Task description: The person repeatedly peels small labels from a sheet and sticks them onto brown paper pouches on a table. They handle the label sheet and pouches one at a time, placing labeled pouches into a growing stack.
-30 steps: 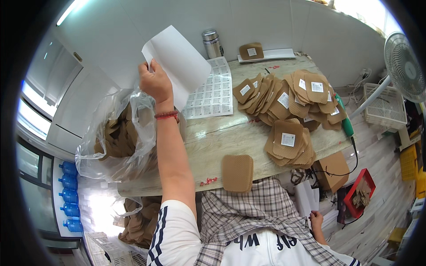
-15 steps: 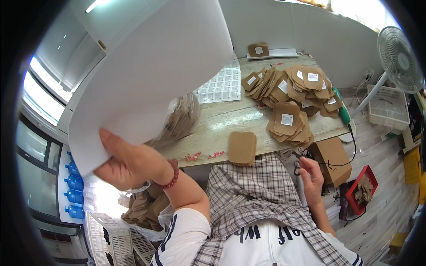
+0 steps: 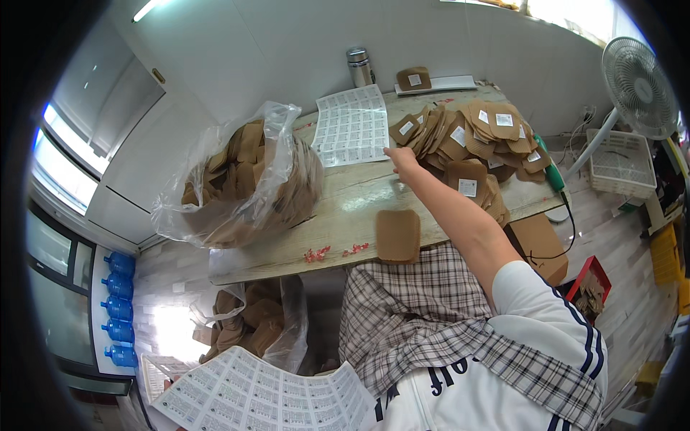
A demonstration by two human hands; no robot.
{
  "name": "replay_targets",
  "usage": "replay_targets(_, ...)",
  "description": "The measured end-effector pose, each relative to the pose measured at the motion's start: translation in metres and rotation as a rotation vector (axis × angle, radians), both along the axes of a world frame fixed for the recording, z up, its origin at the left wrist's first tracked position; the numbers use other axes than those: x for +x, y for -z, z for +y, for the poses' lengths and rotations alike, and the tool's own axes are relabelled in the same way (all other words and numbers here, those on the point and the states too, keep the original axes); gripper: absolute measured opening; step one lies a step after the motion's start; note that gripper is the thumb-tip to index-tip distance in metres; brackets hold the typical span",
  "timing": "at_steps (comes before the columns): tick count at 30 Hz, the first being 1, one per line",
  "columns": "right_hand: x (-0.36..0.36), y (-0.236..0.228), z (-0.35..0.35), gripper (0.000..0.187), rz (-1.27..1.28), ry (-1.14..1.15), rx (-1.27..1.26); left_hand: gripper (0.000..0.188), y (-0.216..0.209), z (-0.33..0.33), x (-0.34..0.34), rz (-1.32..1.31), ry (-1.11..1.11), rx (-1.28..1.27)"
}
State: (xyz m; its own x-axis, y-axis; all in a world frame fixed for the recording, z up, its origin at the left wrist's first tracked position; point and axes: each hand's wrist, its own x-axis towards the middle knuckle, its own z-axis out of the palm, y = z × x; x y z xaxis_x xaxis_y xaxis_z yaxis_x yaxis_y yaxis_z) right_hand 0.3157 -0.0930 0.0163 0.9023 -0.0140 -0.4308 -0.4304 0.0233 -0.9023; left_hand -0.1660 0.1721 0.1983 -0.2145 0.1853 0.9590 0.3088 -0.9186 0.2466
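Observation:
At the lower left, my left hand [image 3: 169,385] is mostly hidden behind a white sheet of printed labels [image 3: 251,391] and is closed on its edge. The sheet hangs low beside my lap, printed side up. Across the table reaches my right hand [image 3: 404,162], its fingers pinched at the near right corner of a second label sheet [image 3: 351,129] lying flat. Right of that hand is a heap of brown corrugated pads [image 3: 460,140], several with white labels. A small stack of unlabelled brown pads [image 3: 398,235] lies at the table's front edge.
A clear plastic bag [image 3: 248,179] full of brown pads sits on the table's left. Behind are a steel flask [image 3: 360,68] and a white tray [image 3: 449,85]. A green-handled corded tool [image 3: 554,178] lies at the right edge, near a fan [image 3: 636,82]. Another filled bag [image 3: 287,316] stands below.
My left hand has swung its label sheet down from above the table to the lower left, uncovering the bag. My right hand has moved from beside my lap to the flat sheet's corner.

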Motion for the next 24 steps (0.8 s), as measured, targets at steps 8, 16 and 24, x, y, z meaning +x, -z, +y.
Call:
replay_targets(8,0.072,0.013,0.047,0.023,0.12,0.365,0.154,0.046,0.025,0.022,0.011,-0.043,-0.02,-0.065)
replay_targets(16,0.073,-0.021,0.074,0.024,-0.813,0.049,-0.307,0.036,0.03,0.024,0.017,-0.034,-0.005,-0.083)
replay_targets(24,0.084,-0.042,0.027,0.02,-1.034,-0.032,-0.281,0.026,0.048,0.04,-0.013,0.061,0.025,-0.175)
